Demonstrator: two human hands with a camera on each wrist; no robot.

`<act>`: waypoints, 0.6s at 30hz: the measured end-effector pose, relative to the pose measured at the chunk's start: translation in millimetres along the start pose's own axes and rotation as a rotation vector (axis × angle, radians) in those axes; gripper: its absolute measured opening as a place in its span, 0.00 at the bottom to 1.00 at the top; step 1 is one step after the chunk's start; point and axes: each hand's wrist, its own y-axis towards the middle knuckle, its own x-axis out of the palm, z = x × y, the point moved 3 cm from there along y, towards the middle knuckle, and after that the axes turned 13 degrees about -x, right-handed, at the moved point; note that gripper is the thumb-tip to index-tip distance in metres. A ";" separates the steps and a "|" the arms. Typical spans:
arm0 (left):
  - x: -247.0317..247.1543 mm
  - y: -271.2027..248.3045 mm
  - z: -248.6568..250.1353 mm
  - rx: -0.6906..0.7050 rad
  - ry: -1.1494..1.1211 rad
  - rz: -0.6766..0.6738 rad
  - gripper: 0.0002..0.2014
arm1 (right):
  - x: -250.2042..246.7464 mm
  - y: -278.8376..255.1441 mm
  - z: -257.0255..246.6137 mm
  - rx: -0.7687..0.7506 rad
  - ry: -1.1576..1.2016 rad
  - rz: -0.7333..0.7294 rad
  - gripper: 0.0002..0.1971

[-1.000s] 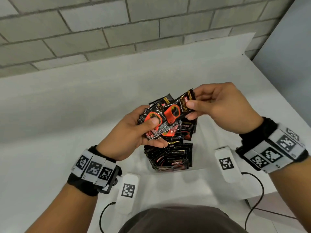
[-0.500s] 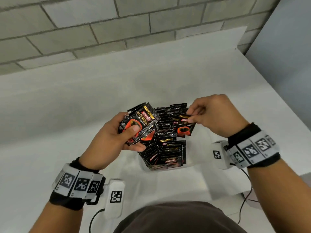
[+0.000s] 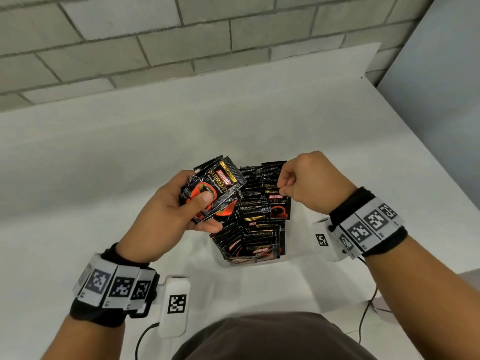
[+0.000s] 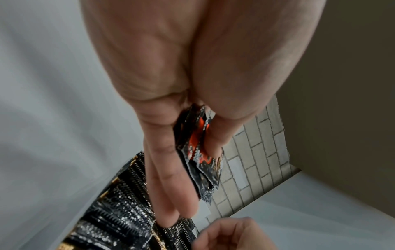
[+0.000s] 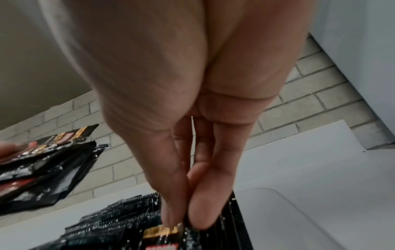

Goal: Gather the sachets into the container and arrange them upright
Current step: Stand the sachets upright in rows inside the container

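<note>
While most sachets already stand upright in the container (image 3: 287, 258) near the table's front edge, the right hand (image 3: 309, 185) pinches one sachet (image 3: 277, 203) into the rows — the left hand (image 3: 168, 211) grips a small fan of sachets (image 3: 218, 188) yet to be placed.

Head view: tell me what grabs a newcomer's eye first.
The black sachets packed upright in the clear container at table centre stand out first. Left of them, the left hand grips a fanned bunch; the right hand pinches the top of one sachet over the container.
</note>
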 end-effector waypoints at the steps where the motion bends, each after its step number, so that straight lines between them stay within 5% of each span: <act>1: 0.6 -0.1 0.2 0.001 0.004 -0.002 0.17 | -0.2 1.0 -1.8 -0.011 -0.010 -0.014 0.04; 6: -0.7 -1.6 -0.1 -0.001 0.002 -0.008 0.19 | 2.6 0.1 -3.5 -0.061 -0.082 -0.151 0.08; 18: -2.5 -4.0 2.7 0.003 -0.014 -0.013 0.19 | -16.2 5.9 -12.9 -0.167 -0.113 -0.127 0.09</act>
